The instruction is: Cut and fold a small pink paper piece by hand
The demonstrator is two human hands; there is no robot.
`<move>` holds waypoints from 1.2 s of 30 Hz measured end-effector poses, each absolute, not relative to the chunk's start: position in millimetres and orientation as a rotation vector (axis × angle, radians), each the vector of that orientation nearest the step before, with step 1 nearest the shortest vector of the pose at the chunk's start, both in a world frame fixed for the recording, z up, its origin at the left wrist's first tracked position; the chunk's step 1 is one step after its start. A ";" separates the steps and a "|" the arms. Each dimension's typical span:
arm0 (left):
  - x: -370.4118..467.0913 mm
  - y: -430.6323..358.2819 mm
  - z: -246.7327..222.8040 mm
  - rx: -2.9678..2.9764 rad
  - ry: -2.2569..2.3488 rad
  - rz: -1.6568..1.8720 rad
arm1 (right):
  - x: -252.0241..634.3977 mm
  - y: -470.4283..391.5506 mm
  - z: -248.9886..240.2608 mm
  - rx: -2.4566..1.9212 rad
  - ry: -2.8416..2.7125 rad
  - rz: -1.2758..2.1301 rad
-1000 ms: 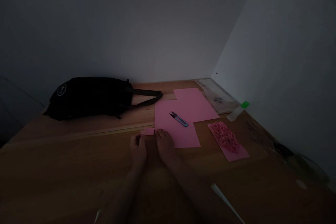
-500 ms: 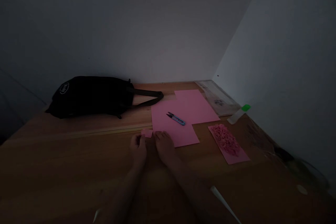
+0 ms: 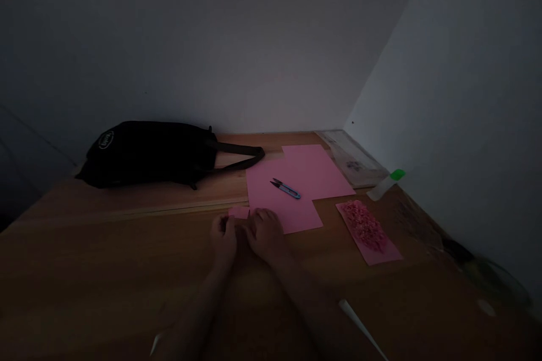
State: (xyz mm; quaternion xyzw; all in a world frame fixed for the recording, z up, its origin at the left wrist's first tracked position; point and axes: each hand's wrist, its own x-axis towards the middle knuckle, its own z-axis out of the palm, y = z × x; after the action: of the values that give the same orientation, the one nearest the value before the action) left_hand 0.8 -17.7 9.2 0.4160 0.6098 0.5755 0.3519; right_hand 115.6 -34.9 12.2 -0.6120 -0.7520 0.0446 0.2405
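Note:
A small piece of pink paper [image 3: 239,212] is between my two hands, low over the wooden table. My left hand [image 3: 223,237] is closed, its thumb and fingers pinching the paper's left side. My right hand [image 3: 266,236] has its fingers curled and its thumb at the paper's right edge, closed on it; the fingertips are partly hidden. Just beyond my right hand lie large pink sheets [image 3: 313,172], overlapping and flat. On them rests a pair of thread snips [image 3: 285,188] with a blue handle, blades pointing left. The scene is dim.
A black bag [image 3: 148,155] lies at the back left, its strap reaching toward the sheets. To the right, pink paper shreds [image 3: 365,227] are heaped on a pink strip [image 3: 383,255]. A glue bottle with a green cap [image 3: 397,175] lies by the right wall.
My right thumb has come away from the fingers and moved left to the small paper's edge. My left hand keeps its pinch, nearly still. The view has shifted slightly.

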 end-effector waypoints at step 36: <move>1.7 -21.0 10.6 1.207 1.576 1.362 | 118.5 -31.3 5.5 -1.860 -1.877 0.129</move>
State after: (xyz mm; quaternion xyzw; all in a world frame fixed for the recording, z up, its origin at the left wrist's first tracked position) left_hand 1.7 -21.0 10.6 0.4680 0.6111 0.5281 0.3586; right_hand 118.5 -31.3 5.5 -0.6816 -0.6877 0.0472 0.2455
